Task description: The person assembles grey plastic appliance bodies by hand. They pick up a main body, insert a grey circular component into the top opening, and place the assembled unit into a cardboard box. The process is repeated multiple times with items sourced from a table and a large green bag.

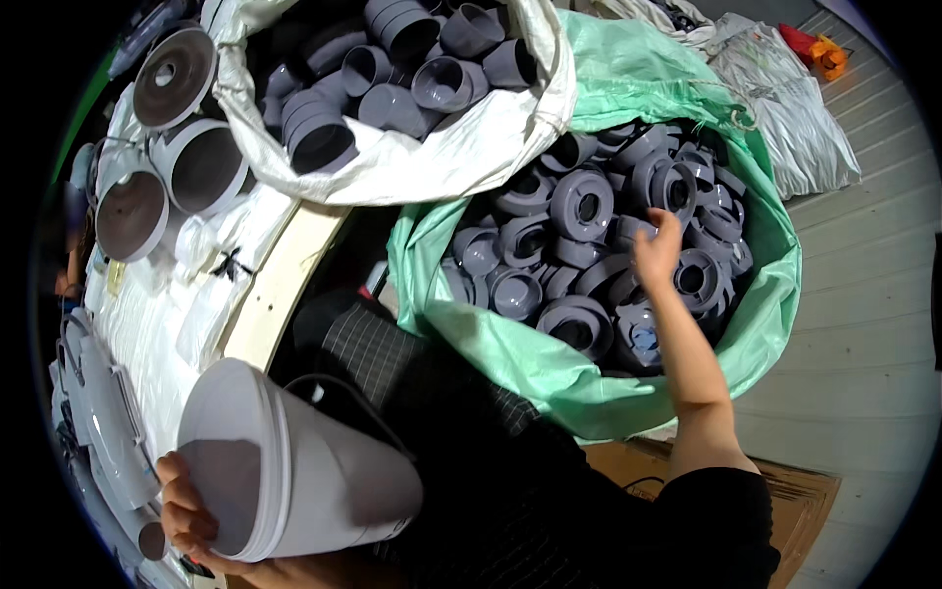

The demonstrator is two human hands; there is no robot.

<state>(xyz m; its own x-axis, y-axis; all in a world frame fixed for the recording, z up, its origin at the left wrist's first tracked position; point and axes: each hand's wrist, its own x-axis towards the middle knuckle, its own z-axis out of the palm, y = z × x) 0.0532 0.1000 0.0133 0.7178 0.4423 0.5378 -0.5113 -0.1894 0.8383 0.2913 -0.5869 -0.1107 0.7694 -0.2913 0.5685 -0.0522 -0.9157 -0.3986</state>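
Observation:
My left hand (186,515) grips the rim of a large white plastic fitting (294,471) held on its side at the lower left, its grey inside facing the bench. My right hand (655,250) reaches into a green sack (549,363) full of several grey plastic ring-shaped parts (581,204). Its fingers rest among the parts; whether they hold one is hidden.
A white sack (432,162) at the top holds several grey tube couplings (446,83). A white-covered bench (167,324) on the left carries white fittings with grey interiors (201,167). Crumpled white bags (785,108) lie at the upper right on a plank floor. Cardboard (795,501) lies near my right elbow.

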